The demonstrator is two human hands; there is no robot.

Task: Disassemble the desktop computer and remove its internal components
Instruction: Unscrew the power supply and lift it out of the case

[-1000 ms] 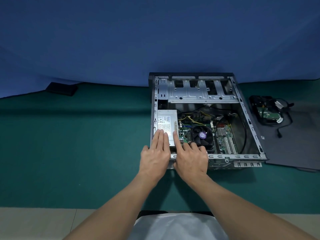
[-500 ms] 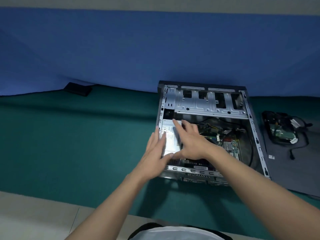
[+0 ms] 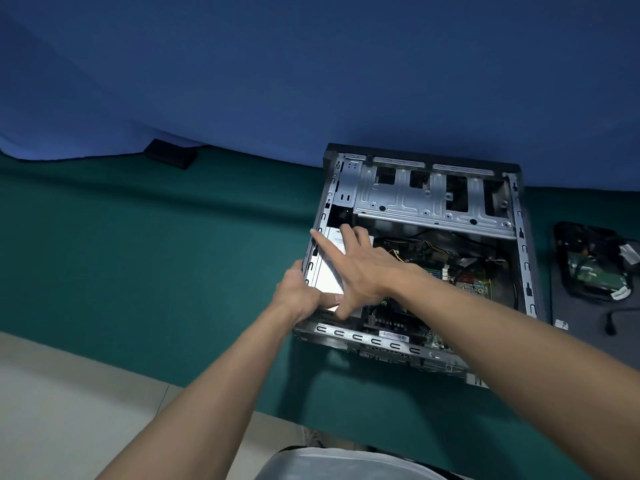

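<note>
Hands meet at the near left corner of the computer case (image 3: 381, 338), which lies open on its side on the green bench (image 3: 173, 271), right of the middle. I see my left hand (image 3: 299, 296) gripping the case's left wall, fingers wrapped over the outside and thumb laid across the near end of the silver power supply (image 3: 327, 277). My right hand (image 3: 363, 271) lies flat on top of that box with its fingers spread and straight, the index finger reaching to the wall's rim.

My right forearm crosses the motherboard (image 3: 471, 282) and hides much of it. Just beyond the power supply, the metal drive cage (image 3: 433, 199) spans the far end of the case. Yellow wires (image 3: 407, 254) run right beside the box.

To the right, a hard drive (image 3: 588, 268) with black cables sits on a dark side panel (image 3: 595, 327). A black block (image 3: 170, 154) lies far left, at the foot of the blue cloth (image 3: 311, 64).
</note>
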